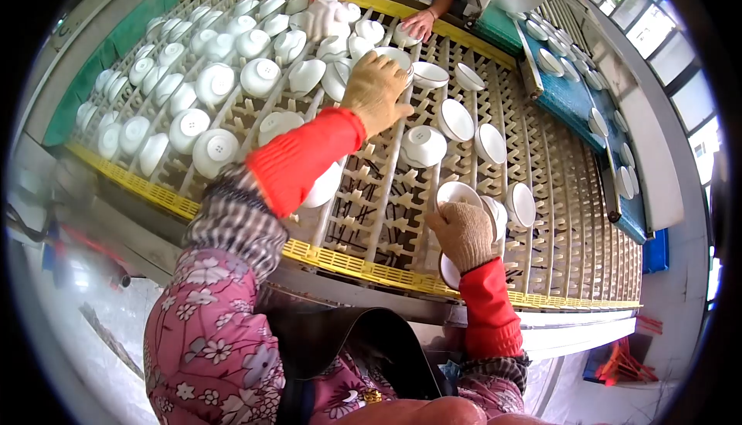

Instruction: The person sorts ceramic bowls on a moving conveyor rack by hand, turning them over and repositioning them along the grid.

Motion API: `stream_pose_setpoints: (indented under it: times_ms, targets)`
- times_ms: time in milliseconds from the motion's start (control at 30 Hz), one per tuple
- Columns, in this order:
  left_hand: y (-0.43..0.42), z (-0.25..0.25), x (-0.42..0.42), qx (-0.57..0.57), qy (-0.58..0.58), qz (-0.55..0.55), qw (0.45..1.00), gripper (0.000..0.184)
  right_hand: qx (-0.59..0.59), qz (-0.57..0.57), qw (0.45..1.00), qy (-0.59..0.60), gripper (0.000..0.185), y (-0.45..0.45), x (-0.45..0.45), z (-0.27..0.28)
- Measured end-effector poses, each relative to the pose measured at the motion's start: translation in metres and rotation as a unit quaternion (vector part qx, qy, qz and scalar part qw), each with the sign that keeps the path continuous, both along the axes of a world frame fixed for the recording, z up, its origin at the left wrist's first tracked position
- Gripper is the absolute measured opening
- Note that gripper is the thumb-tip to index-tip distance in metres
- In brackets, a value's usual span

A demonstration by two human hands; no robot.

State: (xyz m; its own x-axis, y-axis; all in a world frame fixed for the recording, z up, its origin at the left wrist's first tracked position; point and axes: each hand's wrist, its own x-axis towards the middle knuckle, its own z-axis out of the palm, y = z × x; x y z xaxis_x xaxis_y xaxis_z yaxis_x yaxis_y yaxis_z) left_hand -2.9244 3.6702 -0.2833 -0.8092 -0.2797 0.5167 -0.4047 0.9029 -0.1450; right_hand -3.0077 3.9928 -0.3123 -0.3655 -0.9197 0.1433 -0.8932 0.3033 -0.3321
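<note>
My left hand (376,93), in a tan knit glove, reaches over the middle of the slatted rack (371,193). Its fingers are apart at a white bowl (396,59), partly hidden behind them; whether they grip it is unclear. Nearer the front edge, my right hand (464,236), gloved the same way, has its fingers curled on the rim of a white bowl (457,193). Other white bowls touch or stand close to this glove, one behind it and one below. Between my hands lies an upside-down bowl (423,146), with tilted bowls (456,120) beside it.
Many white bowls (215,83) cover the rack's left part. Across the rack, a co-worker's gloved hand (328,19) and bare hand (418,25) are at bowls. A blue-green conveyor (568,93) with more bowls runs along the right. Yellow edging (371,264) borders the rack.
</note>
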Motion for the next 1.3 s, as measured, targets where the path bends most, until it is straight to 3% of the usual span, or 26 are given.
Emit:
stream_pose_setpoints:
  times_ms: [33, 167, 200, 233, 333, 400, 500, 567, 667, 800, 833, 867, 900, 933, 1000, 1033, 1067, 1133, 1167, 1233, 1300]
  targets:
    - [-0.009, -0.001, -0.012, -0.027, -0.018, 0.023, 0.999, 0.063, -0.001, 0.000, 1.000, 0.001, 0.044, 0.000, 0.000, 0.000]
    - [-0.048, -0.011, -0.052, 0.105, -0.181, 0.132, 0.969, 0.060, -0.027, 0.012, 0.999, -0.030, 0.045, 0.007, -0.005, 0.004]
    - [-0.053, -0.013, -0.056, 0.110, -0.191, 0.132, 0.966, 0.059, -0.036, 0.016, 0.998, -0.045, 0.045, 0.006, -0.006, 0.006]
    - [-0.055, -0.016, -0.058, 0.117, -0.203, 0.134, 0.963, 0.058, 0.037, -0.008, 0.998, -0.050, 0.040, 0.007, -0.008, 0.013]
    - [-0.050, -0.037, -0.054, 0.129, -0.190, 0.135, 0.964, 0.055, 0.016, -0.007, 0.998, -0.062, 0.041, 0.011, -0.010, 0.011]
    - [-0.016, -0.032, -0.027, 0.099, -0.256, 0.118, 0.954, 0.056, 0.019, -0.019, 0.997, -0.076, 0.041, 0.012, -0.009, 0.014]
    - [0.014, -0.032, 0.041, 0.270, -0.084, 0.008, 0.959, 0.058, -0.009, -0.019, 0.996, -0.083, 0.040, 0.017, -0.012, 0.013]
    - [0.013, -0.025, 0.074, 0.299, 0.009, -0.078, 0.951, 0.056, 0.007, -0.034, 0.995, -0.091, 0.040, 0.017, -0.011, 0.013]
    - [-0.005, 0.009, 0.128, 0.271, -0.030, -0.082, 0.959, 0.046, 0.019, -0.035, 0.994, -0.101, 0.042, 0.017, -0.012, 0.013]
    - [-0.053, 0.063, 0.203, 0.123, -0.149, 0.109, 0.975, 0.051, 0.001, -0.029, 0.994, -0.106, 0.042, 0.019, -0.013, 0.014]
    - [-0.076, 0.055, 0.224, 0.172, -0.097, 0.151, 0.969, 0.043, -0.003, -0.026, 0.994, -0.109, 0.042, 0.020, -0.012, 0.014]
    - [-0.097, 0.043, 0.245, 0.295, 0.024, 0.184, 0.937, 0.037, 0.000, -0.034, 0.991, -0.129, 0.043, 0.021, -0.011, 0.014]
    - [-0.114, 0.027, 0.262, 0.405, 0.163, 0.198, 0.878, 0.032, 0.003, -0.041, 0.988, -0.147, 0.043, 0.021, -0.010, 0.013]
    - [-0.118, 0.013, 0.274, 0.452, 0.255, 0.192, 0.833, 0.030, 0.005, -0.049, 0.985, -0.163, 0.044, 0.020, -0.011, 0.014]
    - [-0.089, 0.012, 0.273, 0.431, 0.327, 0.189, 0.819, 0.034, -0.001, -0.042, 0.989, -0.141, 0.041, 0.016, -0.013, 0.016]
    - [-0.095, -0.010, 0.283, 0.327, 0.251, 0.100, 0.905, 0.040, -0.010, -0.035, 0.991, -0.131, 0.040, 0.017, -0.013, 0.014]
    - [-0.081, -0.009, 0.280, 0.370, 0.245, 0.093, 0.892, 0.046, -0.015, -0.029, 0.992, -0.122, 0.039, 0.020, -0.014, 0.010]
    - [-0.060, 0.001, 0.267, 0.356, 0.085, 0.088, 0.926, 0.062, -0.048, -0.053, 0.979, -0.189, 0.039, 0.024, -0.027, -0.011]
    - [-0.025, 0.040, 0.241, 0.234, -0.111, 0.165, 0.952, 0.065, -0.064, -0.077, 0.965, -0.241, 0.040, 0.020, -0.034, -0.017]
    - [-0.039, 0.016, 0.243, 0.140, -0.205, 0.155, 0.956, 0.066, -0.107, -0.161, 0.908, -0.371, 0.031, 0.010, -0.031, 0.001]
    - [-0.058, -0.007, 0.254, 0.147, -0.155, 0.191, 0.958, 0.067, -0.200, -0.137, 0.827, -0.508, 0.028, -0.002, -0.026, 0.015]
